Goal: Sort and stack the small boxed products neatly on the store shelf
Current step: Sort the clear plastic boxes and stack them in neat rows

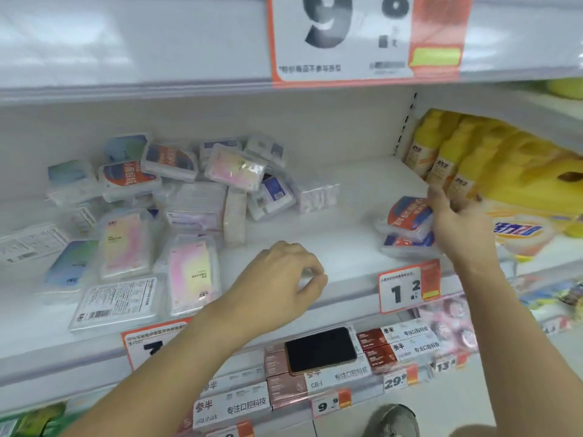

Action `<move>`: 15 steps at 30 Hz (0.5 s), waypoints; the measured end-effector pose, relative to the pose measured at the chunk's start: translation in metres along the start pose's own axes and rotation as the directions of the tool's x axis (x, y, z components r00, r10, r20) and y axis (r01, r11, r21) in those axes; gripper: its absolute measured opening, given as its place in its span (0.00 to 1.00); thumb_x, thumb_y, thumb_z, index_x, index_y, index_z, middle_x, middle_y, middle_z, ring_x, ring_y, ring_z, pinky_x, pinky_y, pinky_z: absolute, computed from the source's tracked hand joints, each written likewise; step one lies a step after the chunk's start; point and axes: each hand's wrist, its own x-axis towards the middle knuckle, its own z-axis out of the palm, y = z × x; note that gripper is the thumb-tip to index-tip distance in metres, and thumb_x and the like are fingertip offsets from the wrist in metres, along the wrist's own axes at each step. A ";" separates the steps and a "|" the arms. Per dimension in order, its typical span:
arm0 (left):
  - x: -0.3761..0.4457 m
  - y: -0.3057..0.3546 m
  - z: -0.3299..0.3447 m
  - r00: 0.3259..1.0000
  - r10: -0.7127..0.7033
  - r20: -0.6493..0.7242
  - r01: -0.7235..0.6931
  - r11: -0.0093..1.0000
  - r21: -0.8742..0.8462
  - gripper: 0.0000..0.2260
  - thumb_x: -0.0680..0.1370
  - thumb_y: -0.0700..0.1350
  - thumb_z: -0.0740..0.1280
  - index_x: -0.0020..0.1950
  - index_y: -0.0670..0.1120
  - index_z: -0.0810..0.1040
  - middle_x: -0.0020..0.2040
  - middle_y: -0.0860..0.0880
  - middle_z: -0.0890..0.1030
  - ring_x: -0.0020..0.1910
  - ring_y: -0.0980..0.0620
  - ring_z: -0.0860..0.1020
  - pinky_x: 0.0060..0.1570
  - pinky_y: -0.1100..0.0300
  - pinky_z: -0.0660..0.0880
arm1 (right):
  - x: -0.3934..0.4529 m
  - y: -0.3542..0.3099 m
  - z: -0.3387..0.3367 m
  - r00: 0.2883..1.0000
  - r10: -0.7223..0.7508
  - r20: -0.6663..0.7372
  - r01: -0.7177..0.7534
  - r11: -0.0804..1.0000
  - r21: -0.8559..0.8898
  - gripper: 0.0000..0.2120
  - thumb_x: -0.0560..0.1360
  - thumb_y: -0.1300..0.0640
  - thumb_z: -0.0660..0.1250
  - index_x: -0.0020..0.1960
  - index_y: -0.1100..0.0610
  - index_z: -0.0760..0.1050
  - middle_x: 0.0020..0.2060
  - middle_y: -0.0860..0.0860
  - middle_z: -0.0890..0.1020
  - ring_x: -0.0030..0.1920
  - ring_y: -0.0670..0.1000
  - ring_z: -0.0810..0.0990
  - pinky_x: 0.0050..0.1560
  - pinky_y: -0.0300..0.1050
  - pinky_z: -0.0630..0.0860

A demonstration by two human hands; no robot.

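Observation:
A loose heap of small clear-wrapped boxes (176,197) covers the left half of the white shelf (331,216); some have pink, blue or red-and-navy labels, some lie face down. On the right of the shelf two red-and-navy boxes lie stacked: the top box (405,216) sits tilted on the lower box (407,246). My right hand (457,222) grips the top box at its right edge. Over the shelf's front middle hovers my left hand (284,279), fingers loosely curled, holding nothing.
Yellow bottles (441,152) and yellow packs (517,171) stand just right of the stack. Price tags (407,287) hang on the shelf's front rail. On the shelf below lie toothpaste boxes (239,402) with a black phone (321,348) on them. A large price sign (362,36) hangs above.

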 end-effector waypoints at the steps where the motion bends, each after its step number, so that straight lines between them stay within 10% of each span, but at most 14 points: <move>1: 0.000 0.000 0.001 1.000 0.014 -0.002 -0.014 1.000 -0.005 0.12 0.80 0.55 0.61 0.53 0.54 0.82 0.53 0.58 0.80 0.55 0.56 0.73 0.58 0.55 0.72 | 0.003 0.004 -0.002 1.000 0.000 0.011 0.000 0.999 -0.041 0.27 0.78 0.36 0.57 0.52 0.60 0.79 0.47 0.58 0.83 0.54 0.62 0.79 0.51 0.51 0.72; 7: -0.003 -0.002 -0.019 0.996 0.006 -0.086 -0.011 0.998 -0.057 0.11 0.79 0.55 0.62 0.52 0.52 0.81 0.51 0.58 0.80 0.54 0.59 0.76 0.57 0.60 0.72 | -0.009 -0.004 0.001 0.989 -0.123 -0.082 0.087 0.931 -0.354 0.31 0.71 0.38 0.60 0.66 0.57 0.73 0.60 0.64 0.76 0.65 0.64 0.70 0.63 0.59 0.70; 11: 0.005 -0.030 -0.070 0.906 -0.120 -0.405 0.116 0.993 -0.035 0.05 0.77 0.47 0.67 0.49 0.50 0.81 0.47 0.55 0.81 0.49 0.56 0.77 0.50 0.60 0.71 | -0.055 -0.060 0.046 0.874 -0.486 0.020 0.486 0.872 -0.057 0.11 0.73 0.58 0.70 0.55 0.57 0.80 0.52 0.54 0.82 0.50 0.53 0.80 0.52 0.44 0.74; 15: 0.005 -0.100 -0.098 0.784 -0.248 -0.569 0.358 0.930 0.087 0.15 0.74 0.46 0.67 0.60 0.47 0.77 0.58 0.44 0.77 0.58 0.42 0.72 0.56 0.54 0.67 | -0.085 -0.099 0.110 0.761 -0.587 0.278 0.569 0.809 0.151 0.12 0.72 0.59 0.70 0.55 0.54 0.78 0.51 0.49 0.79 0.48 0.50 0.79 0.49 0.42 0.75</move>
